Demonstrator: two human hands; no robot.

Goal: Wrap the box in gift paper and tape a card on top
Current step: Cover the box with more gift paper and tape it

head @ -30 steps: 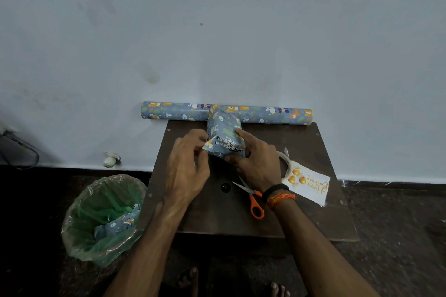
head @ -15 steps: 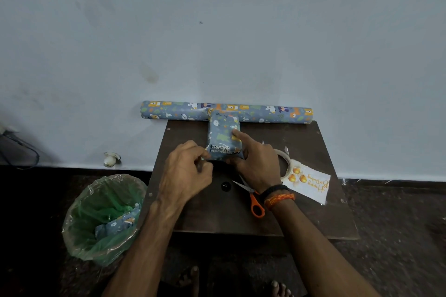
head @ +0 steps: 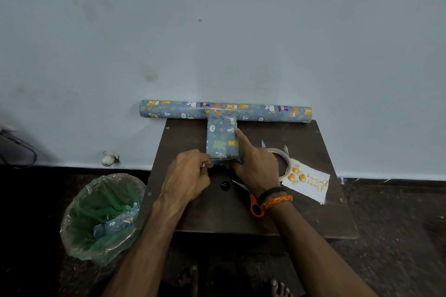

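Room: facing a pale blue wall [head: 217, 31] above a dark floor [head: 398, 224], with a small dark tabletop [head: 217, 214] pushed up against it.
Change: lying flat now on the tabletop, the box [head: 222, 138], where a second ago its near end was being held tilted up; near end now sitting low at the fingertips.
Meaning: looking like the near-end flap being folded and pressed closed; paper already covering the top and sides, card not yet on.
Left hand: left hand [head: 187, 177] curling at the box's near left corner, fingertips pinching something small and pale there, probably tape or a paper edge; too small for telling which.
Right hand: right hand [head: 255, 166] bracing the box's right side, index finger stretching along that edge, thumb tucking at the near end.
Near left: standing on the floor beside the tabletop, a bin with a green liner [head: 101, 214], paper offcuts lying inside.
Near right: scissors [head: 253, 205] lying mostly hidden under the right wrist, orange handle showing.
Further right: tape roll [head: 286, 159] lying just beside the right hand, the card [head: 307, 183] overlapping its near edge.
Far: gift paper roll [head: 265, 113] lying along the wall, touching or nearly touching the box's far end.
In the way: needing a free hand for reaching tape and card; both hands busy on the box.
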